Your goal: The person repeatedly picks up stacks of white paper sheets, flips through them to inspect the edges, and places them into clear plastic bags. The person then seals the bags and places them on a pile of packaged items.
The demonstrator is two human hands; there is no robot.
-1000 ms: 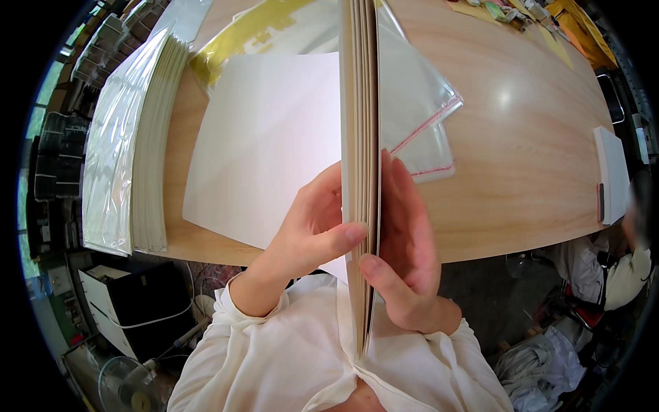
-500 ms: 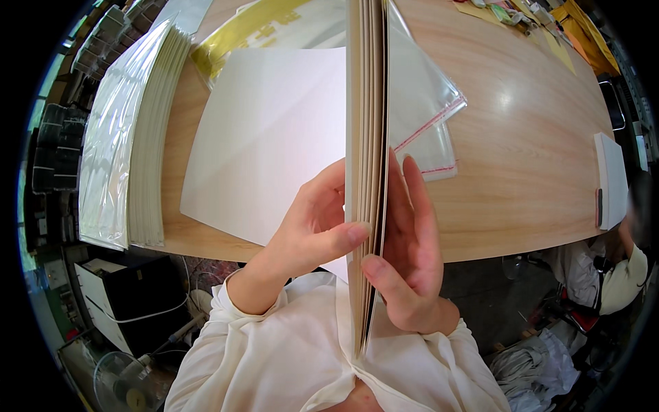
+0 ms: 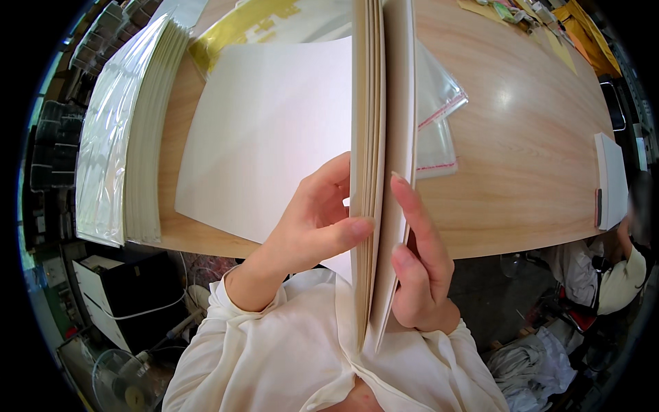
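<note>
Above the near edge of a wood-grain table (image 3: 508, 185), a bundle of thin boards (image 3: 371, 103) stands on edge, seen edge-on. Left of this bundle, the left hand (image 3: 319, 216) is half-curled, its thumb across the board edges and its fingers along the outer face, apparently to keep the boards together and upright. Right of the bundle, the right hand (image 3: 422, 275) holds a pale board (image 3: 400, 103) tilted slightly away, leaving a narrow gap; thumb and index finger lie over it, loosely bent, and the other fingers are mostly hidden. The bundle's edges are straight, layered cream and tan; the pale board is smooth and matt. Left of the bundle lies a large white sheet (image 3: 268, 137), partly over glossy film with yellow print (image 3: 237, 34). Beyond that sheet, farther left, stands a thick pile in crinkled clear wrap (image 3: 103, 151). Right of the bundle, clear plastic sleeves (image 3: 437, 147) show red-lined edges.
</note>
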